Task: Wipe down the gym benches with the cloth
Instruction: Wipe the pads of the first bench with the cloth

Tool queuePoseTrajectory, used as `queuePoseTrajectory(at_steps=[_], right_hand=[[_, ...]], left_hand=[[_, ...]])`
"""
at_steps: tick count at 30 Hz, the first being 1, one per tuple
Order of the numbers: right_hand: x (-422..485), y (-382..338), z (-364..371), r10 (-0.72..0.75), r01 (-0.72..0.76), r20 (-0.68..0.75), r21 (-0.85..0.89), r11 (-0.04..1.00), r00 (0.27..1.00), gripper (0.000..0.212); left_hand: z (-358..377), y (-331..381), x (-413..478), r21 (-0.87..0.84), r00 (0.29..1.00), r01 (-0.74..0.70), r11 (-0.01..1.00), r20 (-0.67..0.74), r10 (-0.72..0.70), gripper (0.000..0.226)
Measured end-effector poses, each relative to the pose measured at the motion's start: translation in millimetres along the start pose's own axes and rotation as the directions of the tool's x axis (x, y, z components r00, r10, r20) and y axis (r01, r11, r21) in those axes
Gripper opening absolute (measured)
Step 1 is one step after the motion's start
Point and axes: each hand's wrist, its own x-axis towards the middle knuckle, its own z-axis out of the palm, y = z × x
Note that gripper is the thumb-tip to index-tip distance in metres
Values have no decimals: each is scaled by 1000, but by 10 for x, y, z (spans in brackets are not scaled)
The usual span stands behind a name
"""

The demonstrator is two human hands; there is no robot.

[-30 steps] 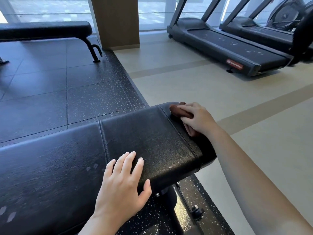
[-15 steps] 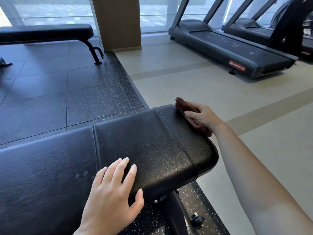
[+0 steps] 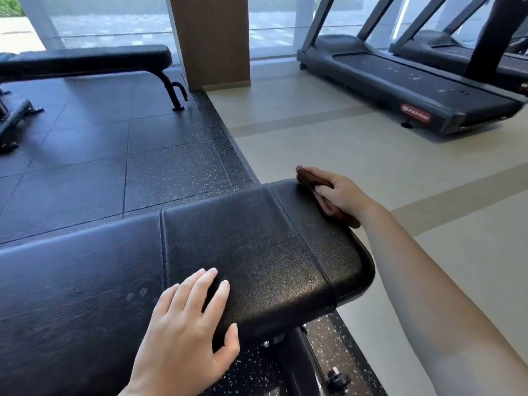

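I have the near bench point(image 3: 257, 247) running across the lower half of my head view, its black padded top crossed by two stitched seams. The right hand point(image 3: 343, 195) sits at the far corner of the bench's rounded end, fingers curled over the brown cloth point(image 3: 310, 177) and holding it against the padding. The cloth is folded or bunched, one end poking out past the fingertips and another bit showing under the wrist, right at the pad's edge. How much of it lies beneath the palm I cannot tell from here. The left hand point(image 3: 185, 332) lies flat on the near side of the same pad, fingers straight and slightly spread with nothing in its grasp, the thumb hanging over the front edge. A few small pale spots mark the padding just left of that hand. Below the pad I make out part of the dark bench frame point(image 3: 297, 364) on speckled rubber flooring point(image 3: 114, 155). A second bench point(image 3: 85, 60) stands well apart at the far left of the rubber area, by the windows. To the right the flooring gives way to a pale floor point(image 3: 371, 167), where a treadmill point(image 3: 400, 78) is parked near the glass — another treadmill point(image 3: 445, 52) sits just behind it. A wooden pillar point(image 3: 211, 38) rises between the two zones.
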Motion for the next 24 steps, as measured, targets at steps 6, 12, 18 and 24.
queuePoseTrajectory(at_steps=[6,12,18,24], right_hand=[[-364,114,-114,-7,6,50,32,999,999,46],[96,-43,26,86,-88,29,97,991,996,47],[-418,66,-55,97,-93,-35,106,990,995,44],[-633,80,-93,128,-128,0,78,989,992,42]], left_hand=[[-7,16,-3,3,1000,11,1000,25,-11,49],[-43,42,-1,13,998,35,999,60,-36,49],[-79,68,-20,34,991,56,998,122,-60,51],[-77,58,-6,26,987,57,998,147,-60,50]])
